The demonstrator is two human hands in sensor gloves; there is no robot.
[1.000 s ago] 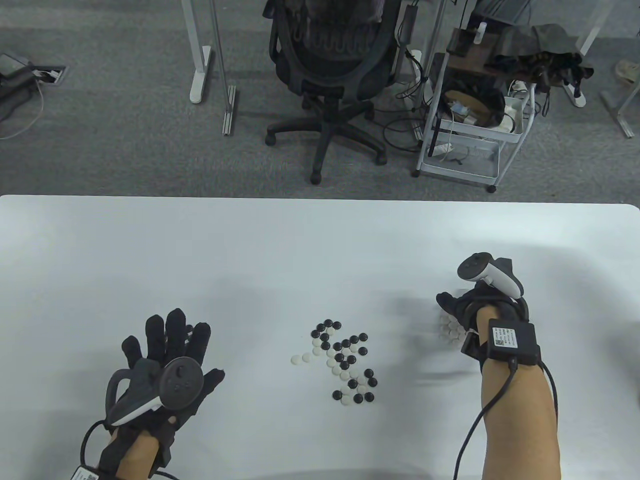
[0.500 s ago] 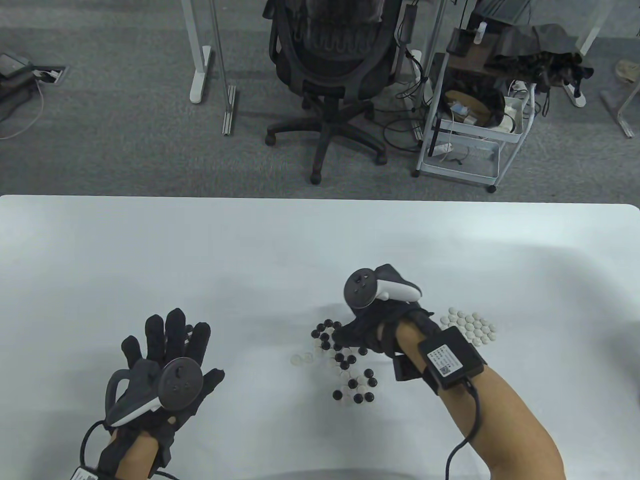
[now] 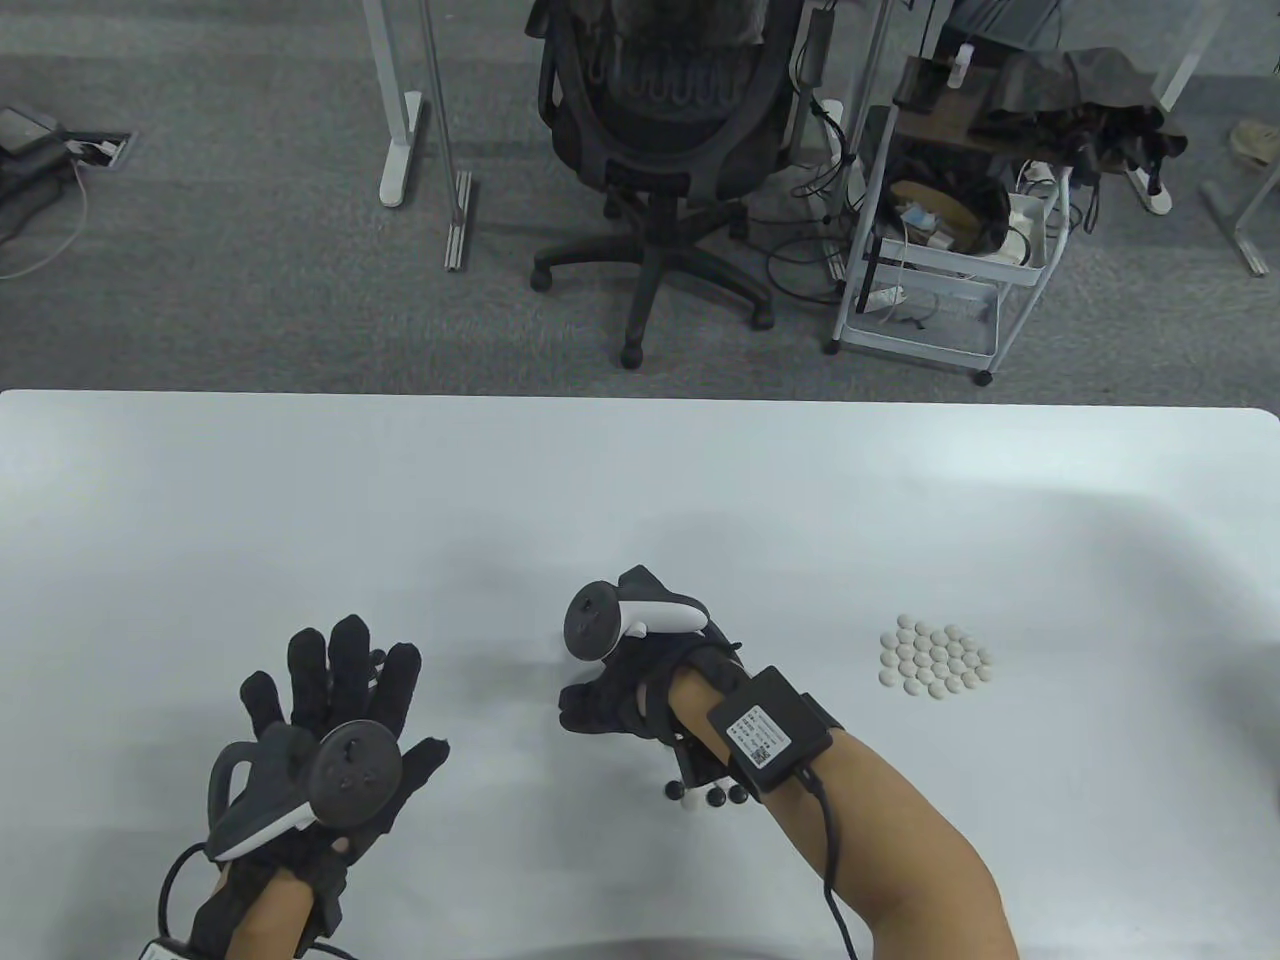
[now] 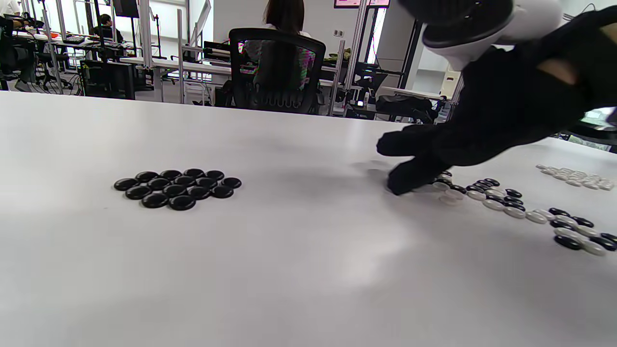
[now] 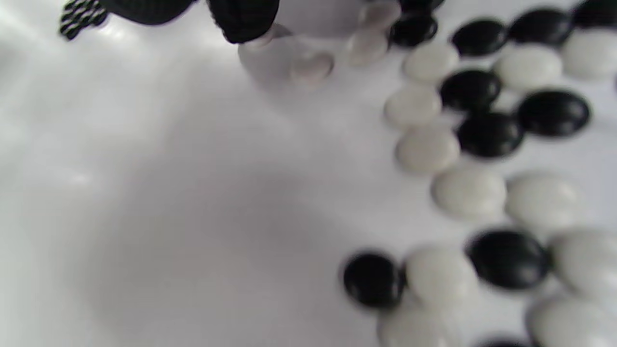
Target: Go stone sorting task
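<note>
My left hand (image 3: 385, 700) lies open with fingers spread at the table's front left. In the table view it hides the sorted group of black stones (image 4: 177, 188), which shows in the left wrist view. My right hand (image 3: 578, 705) reaches over the left end of the mixed pile of black and white stones (image 4: 520, 208) and covers most of it; a few stones (image 3: 708, 795) show below the wrist. Its fingertips (image 5: 243, 19) touch a white stone (image 5: 264, 41) at the pile's edge, thumb and finger apart (image 4: 397, 164). The sorted white stones (image 3: 935, 662) lie to the right.
The white table (image 3: 640, 480) ends at its far edge, with an office chair (image 3: 655, 130) and a wire cart (image 3: 940, 250) on the floor beyond. Bare tabletop lies between the black group and the mixed pile.
My right hand has left the white group at the right and moved left across the mixed pile to its left end. The left hand has not moved.
</note>
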